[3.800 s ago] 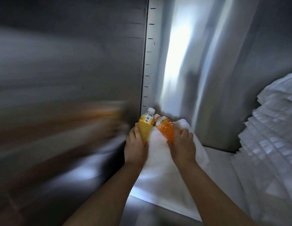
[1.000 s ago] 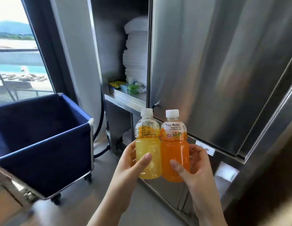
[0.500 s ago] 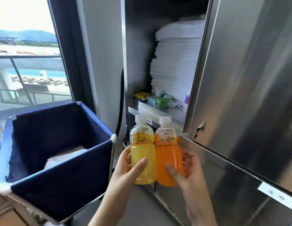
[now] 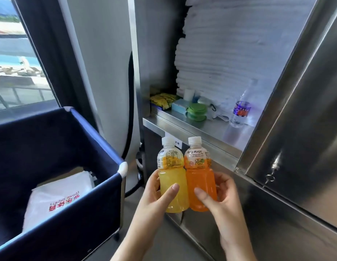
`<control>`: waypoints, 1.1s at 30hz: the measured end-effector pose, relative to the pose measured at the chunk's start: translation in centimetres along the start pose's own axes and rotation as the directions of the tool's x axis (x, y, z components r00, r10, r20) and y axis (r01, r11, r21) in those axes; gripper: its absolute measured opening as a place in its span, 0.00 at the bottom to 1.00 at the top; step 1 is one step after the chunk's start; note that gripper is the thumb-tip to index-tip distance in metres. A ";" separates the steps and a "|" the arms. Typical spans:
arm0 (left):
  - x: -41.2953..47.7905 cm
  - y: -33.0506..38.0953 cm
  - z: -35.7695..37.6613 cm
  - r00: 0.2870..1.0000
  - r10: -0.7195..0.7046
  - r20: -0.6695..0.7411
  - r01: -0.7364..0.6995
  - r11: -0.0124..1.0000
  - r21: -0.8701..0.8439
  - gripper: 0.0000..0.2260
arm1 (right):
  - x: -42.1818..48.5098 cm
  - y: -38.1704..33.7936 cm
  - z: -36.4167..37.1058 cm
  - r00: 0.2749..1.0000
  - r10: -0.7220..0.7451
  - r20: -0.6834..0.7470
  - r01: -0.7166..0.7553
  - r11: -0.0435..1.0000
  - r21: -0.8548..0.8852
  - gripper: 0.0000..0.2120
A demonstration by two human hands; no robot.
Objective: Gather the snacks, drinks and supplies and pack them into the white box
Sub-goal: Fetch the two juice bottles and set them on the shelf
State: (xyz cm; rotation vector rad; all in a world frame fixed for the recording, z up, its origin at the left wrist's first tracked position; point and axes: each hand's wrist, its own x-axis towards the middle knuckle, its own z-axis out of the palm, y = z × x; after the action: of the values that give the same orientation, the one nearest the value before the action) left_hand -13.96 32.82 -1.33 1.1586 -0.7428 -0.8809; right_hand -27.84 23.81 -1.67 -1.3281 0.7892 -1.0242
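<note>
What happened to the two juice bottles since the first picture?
Both came out of the cabinet: tipped over on a white cloth then, now upright and side by side in front of the shelf. The left hand still holds the yellow bottle, the right hand the orange bottle.

yellow bottle + orange bottle | lifted out of cabinet | tilted → upright, side by side

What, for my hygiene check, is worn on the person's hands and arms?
Nothing shows. The left hand and right hand are bare: no gloves, rings or bracelets in view. The thumbnails look short and unpainted. The left forearm and right forearm are bare down to the frame's edge, with no sleeve, watch or band.
</note>
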 end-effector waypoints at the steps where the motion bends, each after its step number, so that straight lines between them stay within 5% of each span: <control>1: 2.0 -0.3 0.1 1.000 -0.008 0.004 0.008 1.000 0.007 0.26 | 1.9 0.4 0.0 1.000 0.003 -0.002 -0.003 1.000 0.006 0.30; 16: 27.3 -1.4 6.0 0.980 -0.067 0.189 0.055 0.996 0.065 0.24 | 22.9 0.8 -2.3 0.953 -0.033 -0.300 0.027 0.999 -0.025 0.28; 25: 36.1 -3.0 8.5 0.864 -0.055 0.500 0.001 0.994 0.109 0.20 | 27.5 2.2 -2.7 0.804 -0.133 -0.580 0.065 0.989 -0.136 0.27; 33: 38.7 -6.2 8.9 0.812 -0.032 0.583 -0.098 0.977 0.191 0.20 | 28.1 5.5 -2.3 0.721 -0.199 -0.664 -0.004 0.956 -0.292 0.30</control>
State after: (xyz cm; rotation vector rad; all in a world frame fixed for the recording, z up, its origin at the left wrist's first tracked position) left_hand -4.61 -6.23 -3.31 1.0548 -1.3891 -1.1686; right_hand -18.57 -3.18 -4.59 -1.2152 1.4828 -1.5813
